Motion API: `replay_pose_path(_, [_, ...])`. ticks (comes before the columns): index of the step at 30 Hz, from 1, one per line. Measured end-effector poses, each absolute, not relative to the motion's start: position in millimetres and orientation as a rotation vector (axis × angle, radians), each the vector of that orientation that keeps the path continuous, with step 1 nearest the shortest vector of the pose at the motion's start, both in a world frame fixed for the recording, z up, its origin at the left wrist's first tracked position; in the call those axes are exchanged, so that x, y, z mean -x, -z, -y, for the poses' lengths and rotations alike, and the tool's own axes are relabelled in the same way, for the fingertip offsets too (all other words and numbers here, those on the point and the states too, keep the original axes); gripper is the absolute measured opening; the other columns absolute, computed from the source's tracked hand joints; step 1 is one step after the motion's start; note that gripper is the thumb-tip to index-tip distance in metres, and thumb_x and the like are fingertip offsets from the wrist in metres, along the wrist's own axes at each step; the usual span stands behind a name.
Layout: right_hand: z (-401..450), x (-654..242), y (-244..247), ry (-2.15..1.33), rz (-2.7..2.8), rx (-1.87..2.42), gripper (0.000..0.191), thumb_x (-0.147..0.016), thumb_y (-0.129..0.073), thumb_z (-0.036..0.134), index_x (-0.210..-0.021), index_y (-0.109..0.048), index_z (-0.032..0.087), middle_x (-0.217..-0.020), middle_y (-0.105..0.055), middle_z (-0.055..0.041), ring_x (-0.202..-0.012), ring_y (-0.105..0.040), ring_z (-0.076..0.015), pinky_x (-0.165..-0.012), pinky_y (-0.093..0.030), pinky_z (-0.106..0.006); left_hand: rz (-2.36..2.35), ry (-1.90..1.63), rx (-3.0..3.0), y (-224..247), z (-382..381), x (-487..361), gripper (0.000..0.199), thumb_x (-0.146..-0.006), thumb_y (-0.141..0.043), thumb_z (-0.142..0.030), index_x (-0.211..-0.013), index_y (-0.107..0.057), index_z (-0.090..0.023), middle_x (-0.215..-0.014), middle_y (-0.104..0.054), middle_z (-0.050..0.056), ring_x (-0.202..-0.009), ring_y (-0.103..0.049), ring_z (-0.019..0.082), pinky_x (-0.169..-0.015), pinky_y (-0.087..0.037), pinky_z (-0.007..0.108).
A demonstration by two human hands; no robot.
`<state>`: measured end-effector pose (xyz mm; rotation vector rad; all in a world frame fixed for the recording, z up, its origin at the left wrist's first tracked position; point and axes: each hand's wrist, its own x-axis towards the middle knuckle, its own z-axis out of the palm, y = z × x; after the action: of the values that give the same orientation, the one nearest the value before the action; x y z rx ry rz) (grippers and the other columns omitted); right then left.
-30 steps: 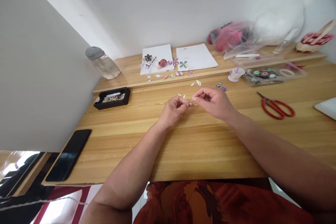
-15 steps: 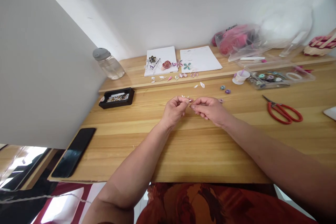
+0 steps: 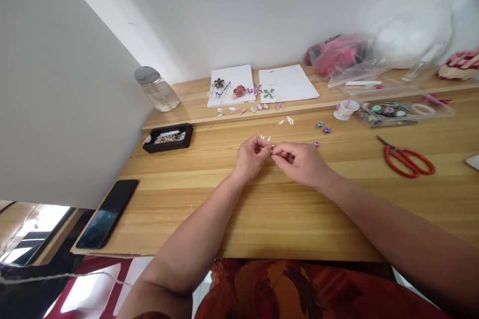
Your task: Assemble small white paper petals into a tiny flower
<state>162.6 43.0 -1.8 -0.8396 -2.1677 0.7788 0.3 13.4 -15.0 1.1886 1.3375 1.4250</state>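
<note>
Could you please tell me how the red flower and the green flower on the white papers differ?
The red flower looks compact and rounded, with layered petals, while the green flower has separate petals spread out like a star. The red flower lies on the left white paper, the green flower on the right white paper.
Both are small and rest on papers on the raised wooden ledge.

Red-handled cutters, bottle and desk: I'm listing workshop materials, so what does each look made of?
Cutters: probably steel blades, dark grey and pointed; smooth red handles, likely plastic-coated. Bottle: see-through body, clear plastic or glass; matte grey lid, probably plastic. Desk: streaky grain suggests wood or wood-look laminate; soft sheen.
</note>
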Motion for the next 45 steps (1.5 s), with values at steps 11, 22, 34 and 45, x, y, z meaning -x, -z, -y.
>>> replay_pose_path(11, [-64, -174, -20, -1.537, 1.823, 0.926, 0.020, -0.073, -0.071, 0.035, -0.070, -0.061, 0.017, -0.055, -0.043, 0.0053, -0.048, -0.031, -0.0066, -0.045, -0.020, -0.023, -1.286, -1.180, -1.354, 7, -5, -2, 0.024, -0.080, -0.071, -0.037, -0.080, -0.062, -0.015, -0.061, -0.053, -0.004, -0.047, -0.038, 0.005, -0.046, -0.027, 0.020])
replay_pose_path(22, [-72, -175, -13, -2.028, 1.422, 0.951, 0.028, -0.065, -0.080, 0.034, -0.069, -0.057, 0.018, -0.051, -0.040, 0.0074, -0.043, -0.024, -0.0039, -0.042, -0.012, -0.021, -1.110, -1.189, -1.268, 3, -4, -2, 0.033, -0.076, -0.076, -0.045, -0.082, -0.066, -0.014, -0.072, -0.060, -0.001, -0.049, -0.039, 0.004, -0.046, -0.031, 0.020])
replay_pose_path(34, [-62, -163, -1, -1.908, 1.380, 1.065, 0.033, -0.065, -0.081, 0.039, -0.071, -0.056, 0.018, -0.054, -0.051, 0.0047, -0.041, -0.033, -0.0039, -0.040, -0.019, -0.020, -1.169, -1.415, -1.075, 1, -8, -2, 0.035, -0.071, -0.078, -0.045, -0.077, -0.061, -0.015, -0.060, -0.055, -0.004, -0.046, -0.041, 0.004, -0.045, -0.031, 0.020])
replay_pose_path(45, [-42, -163, -1, -0.799, 2.215, 0.860, 0.012, -0.082, -0.059, 0.023, -0.070, -0.061, 0.021, -0.061, -0.057, 0.0018, -0.056, -0.047, -0.0123, -0.058, -0.033, -0.027, -1.347, -1.462, -1.187, 12, -12, -1, 0.015, -0.077, -0.069, -0.029, -0.078, -0.063, -0.015, -0.076, -0.067, 0.002, -0.056, -0.048, 0.006, -0.054, -0.036, 0.020])
